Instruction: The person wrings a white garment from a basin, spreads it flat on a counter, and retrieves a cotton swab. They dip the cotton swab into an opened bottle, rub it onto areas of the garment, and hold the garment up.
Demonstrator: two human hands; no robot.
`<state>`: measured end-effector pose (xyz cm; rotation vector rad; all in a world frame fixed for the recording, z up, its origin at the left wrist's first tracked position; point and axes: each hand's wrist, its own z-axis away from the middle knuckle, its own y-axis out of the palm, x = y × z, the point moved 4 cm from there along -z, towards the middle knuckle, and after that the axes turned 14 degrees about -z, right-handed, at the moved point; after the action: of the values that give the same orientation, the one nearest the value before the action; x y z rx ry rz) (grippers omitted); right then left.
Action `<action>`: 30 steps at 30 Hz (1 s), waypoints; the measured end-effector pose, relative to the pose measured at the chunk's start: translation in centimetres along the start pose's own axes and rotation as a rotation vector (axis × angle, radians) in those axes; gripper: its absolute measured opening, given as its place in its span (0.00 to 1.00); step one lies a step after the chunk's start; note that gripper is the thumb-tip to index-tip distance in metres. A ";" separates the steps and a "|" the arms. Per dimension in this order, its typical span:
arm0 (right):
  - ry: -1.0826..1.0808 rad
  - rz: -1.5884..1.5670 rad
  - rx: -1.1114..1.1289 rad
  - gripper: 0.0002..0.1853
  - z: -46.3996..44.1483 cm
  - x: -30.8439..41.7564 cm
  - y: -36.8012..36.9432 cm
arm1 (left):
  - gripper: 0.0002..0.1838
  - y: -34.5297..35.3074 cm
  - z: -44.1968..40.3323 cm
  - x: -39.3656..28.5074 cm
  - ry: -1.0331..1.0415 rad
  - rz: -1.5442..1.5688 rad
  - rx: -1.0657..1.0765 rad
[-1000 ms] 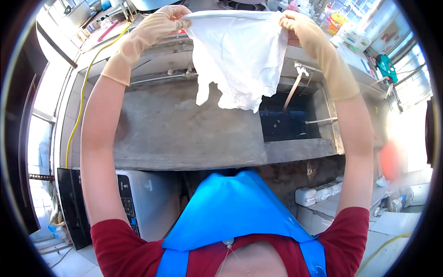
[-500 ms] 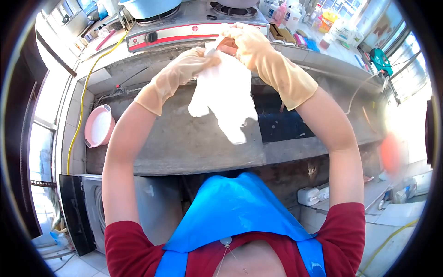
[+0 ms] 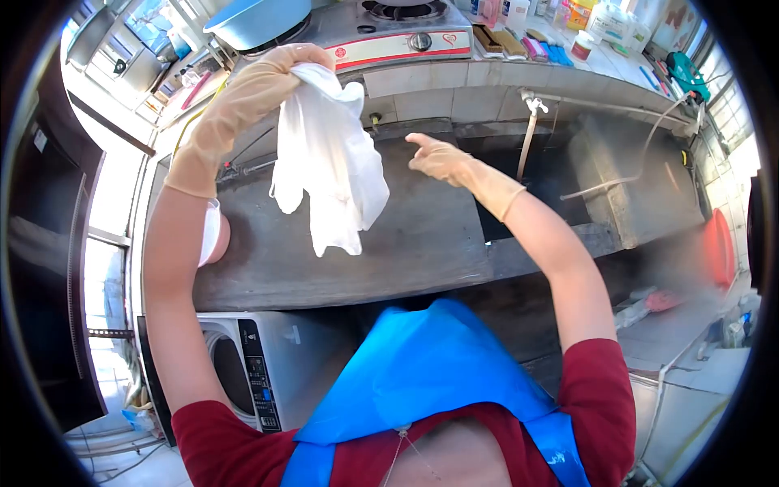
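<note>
My left hand (image 3: 286, 68), in a beige rubber glove (image 3: 243, 105), has its fingers closed on the top of the limp white fabric cloth (image 3: 329, 162), which hangs above the flat grey slab (image 3: 430, 231). My right hand (image 3: 441, 161), likewise gloved, is apart from it: forefinger extended, other fingers curled.

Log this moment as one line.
left hand: holding white cloth | right hand: empty, over grey slab | cloth: hanging
</note>
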<state>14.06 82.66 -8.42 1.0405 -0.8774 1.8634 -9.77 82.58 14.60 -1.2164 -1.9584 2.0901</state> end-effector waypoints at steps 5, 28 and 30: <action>-0.535 -0.196 0.272 0.43 -1.9 1.9 6.3 | 0.18 -4.6 0.9 1.0 -0.049 -0.103 -0.011; -0.857 0.245 -0.400 0.11 0.7 19.5 -10.1 | 0.24 -7.6 7.8 16.1 -0.376 0.329 -0.253; -0.901 0.352 -0.423 0.08 0.7 20.9 -10.9 | 0.21 -7.2 7.9 15.5 -0.364 0.338 -0.259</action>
<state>17.04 93.31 12.39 1.5248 -1.9796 1.3100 -28.23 85.40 12.12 -1.3753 -2.3877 2.4237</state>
